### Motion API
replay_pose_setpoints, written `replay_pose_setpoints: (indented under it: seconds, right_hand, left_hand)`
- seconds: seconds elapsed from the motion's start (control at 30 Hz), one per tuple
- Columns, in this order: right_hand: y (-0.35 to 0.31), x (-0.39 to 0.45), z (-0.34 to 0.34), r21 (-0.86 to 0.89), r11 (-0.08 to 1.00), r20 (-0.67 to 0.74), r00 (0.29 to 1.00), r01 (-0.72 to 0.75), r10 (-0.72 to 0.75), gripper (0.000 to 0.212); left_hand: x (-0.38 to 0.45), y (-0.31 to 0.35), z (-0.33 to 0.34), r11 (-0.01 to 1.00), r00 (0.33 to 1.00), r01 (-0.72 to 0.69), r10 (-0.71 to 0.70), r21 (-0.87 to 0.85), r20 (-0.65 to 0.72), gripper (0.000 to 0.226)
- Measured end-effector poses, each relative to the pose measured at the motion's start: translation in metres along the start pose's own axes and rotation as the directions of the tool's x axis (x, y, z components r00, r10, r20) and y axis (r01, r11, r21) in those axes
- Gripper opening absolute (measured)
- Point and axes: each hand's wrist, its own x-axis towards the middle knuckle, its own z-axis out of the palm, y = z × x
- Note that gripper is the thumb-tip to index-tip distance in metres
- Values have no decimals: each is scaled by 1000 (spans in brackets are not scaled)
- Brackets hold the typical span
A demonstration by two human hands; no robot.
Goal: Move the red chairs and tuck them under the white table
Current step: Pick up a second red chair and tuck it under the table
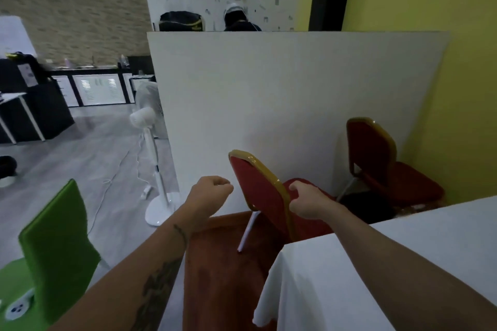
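Gold trim on the near red chair's [259, 191] backrest is where the right hand [309, 203] has its grip, fingers curled over the right edge of the frame and closed on it. The left hand [209, 196] hangs just left of the same backrest, closed in a loose fist around nothing, apart from the chair. Below the grip, the chair looks tilted, one pale leg angled above the red carpet [223, 277]. Nearer the person than the grip, the cloth-covered white bench [376, 277] fills the lower right. Beyond the grip, to the right, a second red chair [382, 164] stands against the white partition [295, 94].

With only one hand holding, the chair may swing and knock the partition, or a leg may snag the hanging cloth and drag it. The fan [150, 126] and its cord lie well left.

No readable writing or brand shows.
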Motion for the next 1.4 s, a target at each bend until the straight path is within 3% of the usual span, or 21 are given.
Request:
replay_pose_setpoints:
  seconds: [0.27, 0.4, 0.5, 0.73, 0.9, 1.03, 1.2, 1.4]
  right_hand:
    - [-27, 97, 8, 0, 987, -38, 986, -160, 160, 79]
    - [-34, 137, 12, -4, 975, -21, 975, -223, 223, 77]
    - [-38, 171, 16, -4, 971, -6, 971, -241, 241, 76]
    - [-28, 218, 40, -19, 964, 62, 963, -264, 264, 58]
    - [-10, 236, 45, -6, 945, 92, 941, -327, 326, 49]
    - [-6, 252, 53, -4, 919, 28, 919, -394, 394, 38]
    - [-23, 277, 69, -106, 900, -119, 904, -422, 410, 12]
    - [-49, 295, 65, -91, 871, -142, 872, -483, 468, 19]
  left_hand:
    - [157, -13, 10, 998, 983, 50, -40, -50, 177, 31]
    - [205, -5, 30, 951, 920, 261, -194, -164, 340, 19]
    - [241, -2, 52, 901, 851, 387, -266, -198, 453, 28]
    - [311, -12, 102, 826, 801, 495, -312, -271, 512, 26]
    - [364, -15, 132, 754, 749, 596, -397, -276, 531, 50]
    - [397, -14, 148, 747, 780, 595, -448, -297, 437, 56]
    - [459, -39, 175, 836, 734, 533, -377, -134, 564, 69]
    - [486, -34, 157, 923, 701, 385, -276, -24, 658, 56]
